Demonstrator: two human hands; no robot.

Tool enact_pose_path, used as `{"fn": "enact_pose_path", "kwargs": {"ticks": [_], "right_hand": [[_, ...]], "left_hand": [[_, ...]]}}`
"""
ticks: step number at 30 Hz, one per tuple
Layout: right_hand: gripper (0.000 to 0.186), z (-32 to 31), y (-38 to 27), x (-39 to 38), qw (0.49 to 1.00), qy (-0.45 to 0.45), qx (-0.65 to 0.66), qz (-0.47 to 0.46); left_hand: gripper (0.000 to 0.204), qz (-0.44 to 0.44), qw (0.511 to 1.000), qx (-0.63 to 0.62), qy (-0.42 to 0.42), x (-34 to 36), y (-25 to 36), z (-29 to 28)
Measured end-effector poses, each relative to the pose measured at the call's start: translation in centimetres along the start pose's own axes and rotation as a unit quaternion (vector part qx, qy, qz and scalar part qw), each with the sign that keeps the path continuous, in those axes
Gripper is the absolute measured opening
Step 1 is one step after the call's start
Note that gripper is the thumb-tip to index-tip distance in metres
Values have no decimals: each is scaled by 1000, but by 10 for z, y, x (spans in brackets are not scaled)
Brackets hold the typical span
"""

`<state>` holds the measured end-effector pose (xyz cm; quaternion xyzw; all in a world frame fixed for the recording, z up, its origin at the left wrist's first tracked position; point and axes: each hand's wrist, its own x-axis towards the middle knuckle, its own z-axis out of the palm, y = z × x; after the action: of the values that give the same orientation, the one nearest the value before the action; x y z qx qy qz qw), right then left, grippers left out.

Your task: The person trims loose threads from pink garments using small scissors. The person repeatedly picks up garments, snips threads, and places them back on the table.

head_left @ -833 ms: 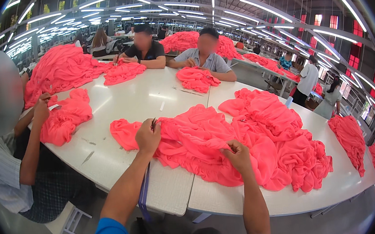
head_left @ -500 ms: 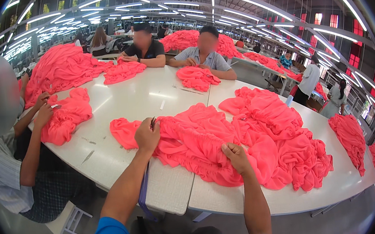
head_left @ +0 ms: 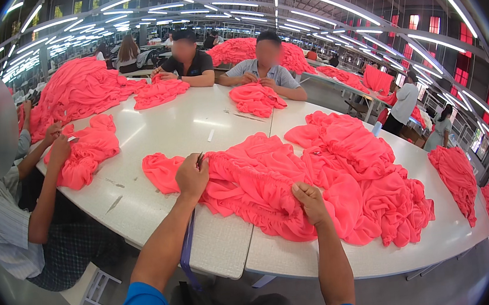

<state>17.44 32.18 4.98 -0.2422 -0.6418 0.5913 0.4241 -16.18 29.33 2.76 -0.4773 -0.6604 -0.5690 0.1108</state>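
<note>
A coral-pink garment [head_left: 253, 178] of thin, gathered cloth lies bunched on the white table in front of me. My left hand [head_left: 192, 178] is closed at its left part, gripping the cloth. A small dark pointed tip sticks up between that hand's thumb and fingers; the rest of this object is hidden in the hand. With thumb and fingers pinched, my right hand [head_left: 313, 203] holds the garment's gathered edge at the right. The ruffled strip runs stretched between both hands.
Beside the garment on the right is a larger coral cloth pile [head_left: 365, 182]. The white table [head_left: 160, 131] has a seam and a small white strip [head_left: 211, 135]. Co-workers sit left and across, handling similar cloth. A big heap [head_left: 79, 89] stands far left. Purple strap [head_left: 188, 246] hangs at the near edge.
My right hand has shifted slightly to the right along the garment's edge. The left hand stays where it was. Far right, a coral cloth now hangs raised near a standing person.
</note>
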Motion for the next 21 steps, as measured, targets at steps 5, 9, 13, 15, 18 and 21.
{"fn": "enact_pose_path", "kwargs": {"ticks": [5,9,13,15,18,21], "right_hand": [[25,-2,4,3,1000,17,26,-2],[31,11,-4,3,997,41,63,-13],[36,-4,10,6,995,54,70,-40],[37,-9,12,7,994,50,69,-64],[38,-6,13,11,991,70,82,-82],[38,-10,14,10,990,91,68,-84]], "left_hand": [[22,58,997,-34,38,-2,-3,4],[31,128,988,-73,52,-6,6,-1],[25,202,970,-121,57,-7,26,-8],[24,222,964,-144,12,-11,28,-10],[21,244,933,-232,-126,-26,39,-7],[17,273,896,-189,-293,-49,53,-5]]}}
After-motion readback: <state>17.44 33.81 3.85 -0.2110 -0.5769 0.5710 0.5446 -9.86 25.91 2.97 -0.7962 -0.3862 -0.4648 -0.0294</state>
